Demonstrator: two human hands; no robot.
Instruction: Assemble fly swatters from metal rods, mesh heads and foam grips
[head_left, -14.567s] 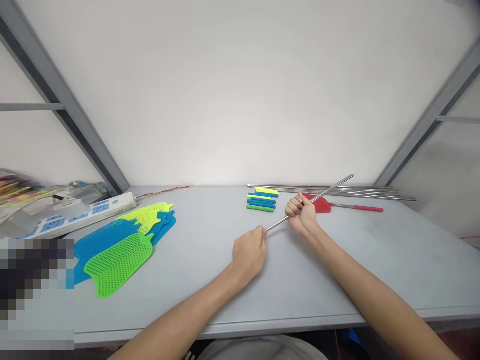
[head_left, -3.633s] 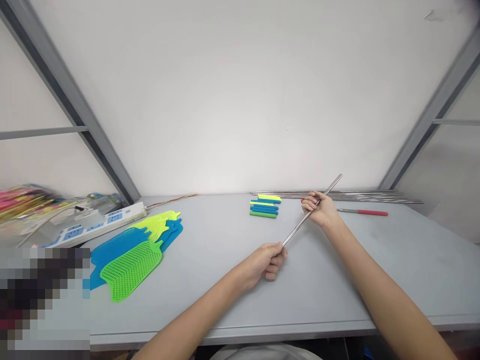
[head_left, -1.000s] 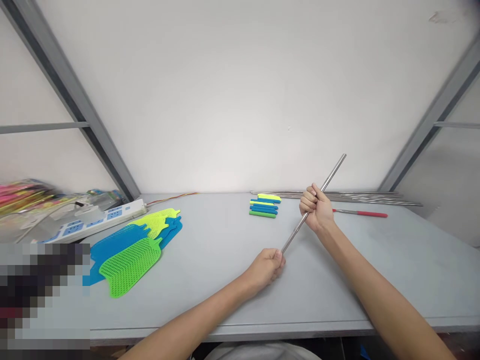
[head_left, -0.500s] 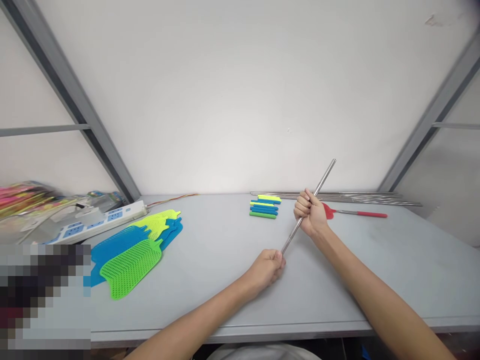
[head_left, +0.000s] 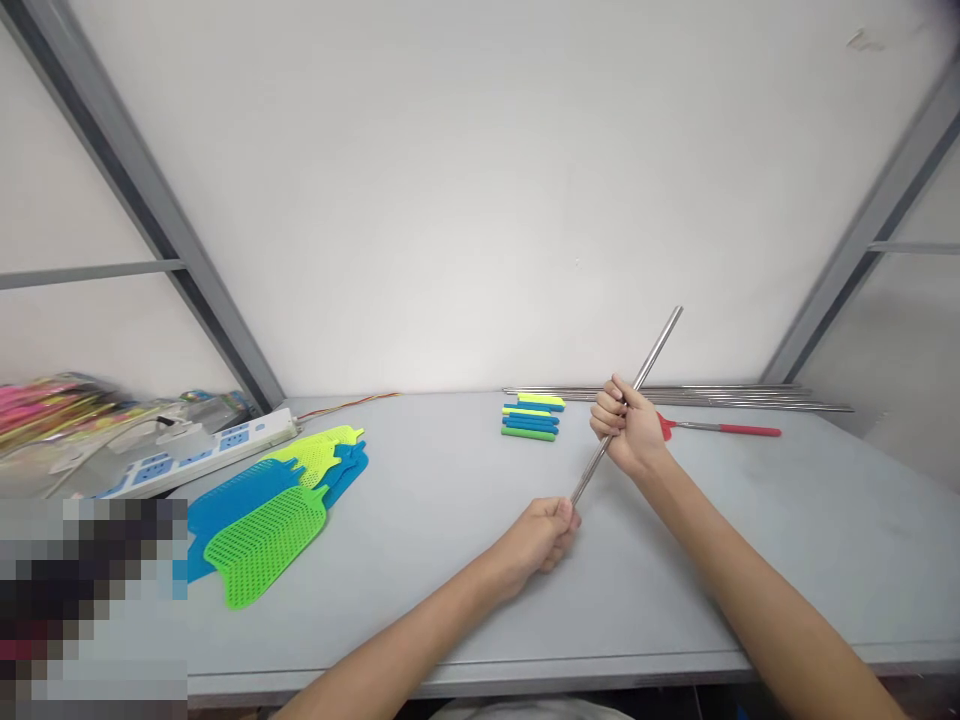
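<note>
The left hand [head_left: 545, 537] has its grip round the near part of the rod [head_left: 660, 346], the right hand [head_left: 637, 432] farther up; it slants over the tabletop [head_left: 420, 480]. Loose fingers could let smooth metal slip; a rightward swing could knock the swatter [head_left: 739, 430].

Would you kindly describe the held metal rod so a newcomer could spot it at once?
At the grey table, find the left hand and right hand. Both grip the metal rod. It slants upward, while the other rods lie by the wall.
</note>
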